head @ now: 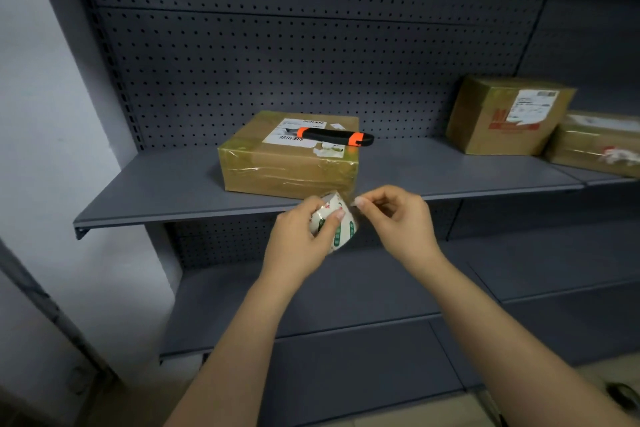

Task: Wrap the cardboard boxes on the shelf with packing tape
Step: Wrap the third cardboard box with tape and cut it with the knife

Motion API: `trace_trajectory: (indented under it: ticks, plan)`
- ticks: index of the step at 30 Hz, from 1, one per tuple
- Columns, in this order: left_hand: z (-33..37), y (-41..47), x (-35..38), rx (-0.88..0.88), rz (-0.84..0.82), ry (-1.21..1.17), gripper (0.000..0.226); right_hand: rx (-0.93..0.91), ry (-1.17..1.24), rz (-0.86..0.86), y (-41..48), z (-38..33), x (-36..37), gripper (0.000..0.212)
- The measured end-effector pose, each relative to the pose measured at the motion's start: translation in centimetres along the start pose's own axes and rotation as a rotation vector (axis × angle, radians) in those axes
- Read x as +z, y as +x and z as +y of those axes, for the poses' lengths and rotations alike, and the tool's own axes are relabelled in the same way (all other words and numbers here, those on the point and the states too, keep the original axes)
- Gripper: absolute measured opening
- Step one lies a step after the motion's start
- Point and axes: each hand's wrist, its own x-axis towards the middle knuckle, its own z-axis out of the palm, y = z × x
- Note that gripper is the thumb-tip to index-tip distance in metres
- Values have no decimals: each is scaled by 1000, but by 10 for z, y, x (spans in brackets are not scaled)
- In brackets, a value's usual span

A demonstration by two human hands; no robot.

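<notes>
A flat cardboard box (277, 170) with glossy tape over it and a white label lies on the grey shelf (166, 184). An orange and black utility knife (334, 137) rests on its top. In front of the shelf edge my left hand (298, 236) grips a roll of packing tape (341, 224) with a printed white core. My right hand (398, 218) is just right of the roll, thumb and forefinger pinched together at the tape's edge. Two more boxes, an upright cardboard box (502, 114) and a low cardboard box (595, 146), stand at the shelf's right.
A perforated grey back panel (311, 55) rises behind the shelf. Lower grey shelves (346, 291) run below my hands. A pale wall (41, 114) stands at the left. A dark object lies on the floor at the bottom right (623, 395).
</notes>
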Motion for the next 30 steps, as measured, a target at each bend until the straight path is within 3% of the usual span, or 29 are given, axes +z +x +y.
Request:
trace_trajectory:
  ticks: [5,9,18,30]
  plan:
    - [13,15,8,46,158,276,33,21,187,29,5,13,-2,7]
    - [25,25,31,132,298,432,26,81,337,-4,24,38,-2,7]
    - [45,41,64,-5,495,697,18,-22,468,-150,68,69,1,7]
    - [63,56,88,-184,522,900,20,-93,590,-280,97,93,7,9]
